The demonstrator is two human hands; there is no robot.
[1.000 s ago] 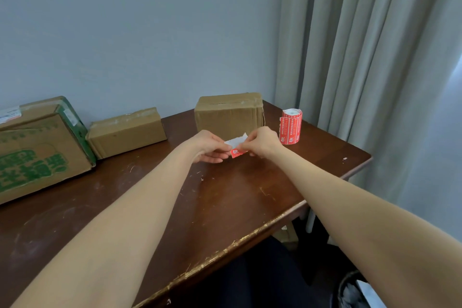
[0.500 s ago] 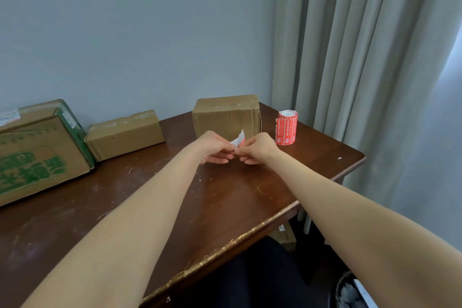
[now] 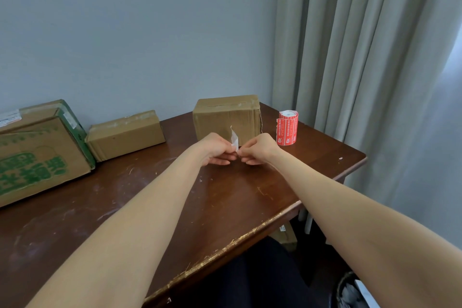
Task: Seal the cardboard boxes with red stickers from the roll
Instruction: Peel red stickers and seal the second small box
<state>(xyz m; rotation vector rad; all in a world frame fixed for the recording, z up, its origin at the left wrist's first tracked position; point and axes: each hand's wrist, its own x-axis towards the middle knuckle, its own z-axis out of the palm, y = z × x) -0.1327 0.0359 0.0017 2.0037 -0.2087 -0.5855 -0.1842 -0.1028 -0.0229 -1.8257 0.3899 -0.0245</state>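
My left hand (image 3: 216,150) and my right hand (image 3: 260,149) meet fingertip to fingertip above the table, just in front of a brown cardboard box (image 3: 226,116). Between them they pinch a small sticker piece (image 3: 234,139) whose white backing stands upright; its red face is hidden by my fingers. The red sticker roll (image 3: 287,127) stands on end to the right of that box. A flatter cardboard box (image 3: 126,134) lies further left by the wall.
A large cardboard box with green print (image 3: 37,152) fills the table's left end. The dark wooden table (image 3: 225,195) has a worn front edge and a corner at the right. Grey curtains (image 3: 362,57) hang right of it. The wall is close behind the boxes.
The red face of the sticker showed between my fingers a second ago; now only the white backing sticks up. Both hands stay together in front of the box.
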